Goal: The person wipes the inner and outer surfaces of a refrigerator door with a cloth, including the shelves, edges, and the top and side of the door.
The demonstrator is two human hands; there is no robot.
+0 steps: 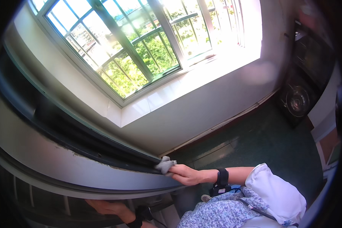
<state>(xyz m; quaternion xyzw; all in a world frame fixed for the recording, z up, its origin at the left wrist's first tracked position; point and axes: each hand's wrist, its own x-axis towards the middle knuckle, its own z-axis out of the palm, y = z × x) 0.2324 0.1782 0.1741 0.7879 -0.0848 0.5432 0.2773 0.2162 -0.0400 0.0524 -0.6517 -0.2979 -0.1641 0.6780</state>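
Observation:
My right hand (186,174) pinches a crumpled grey cloth (166,165) against the right end of a black recessed ledge (74,129). This ledge runs along the top of a large silver-fronted appliance (82,168), whose kind I cannot settle. Pale, chipped-looking residue lines the seam between black and silver. Lower left, my left hand (108,208) is beside the glossy dark front (48,205) below the silver band. Its fingertips are hidden at the trim, so its grip is unclear. Black straps circle both wrists; the right one (223,177) carries a small device.
A barred window (139,54) with a white tiled sill (159,99) is set in the wall ahead. Below it lies a dark green floor (253,142), with a pipe or cable (216,125) along the wall base. A black gas cooktop (297,99) appears at right.

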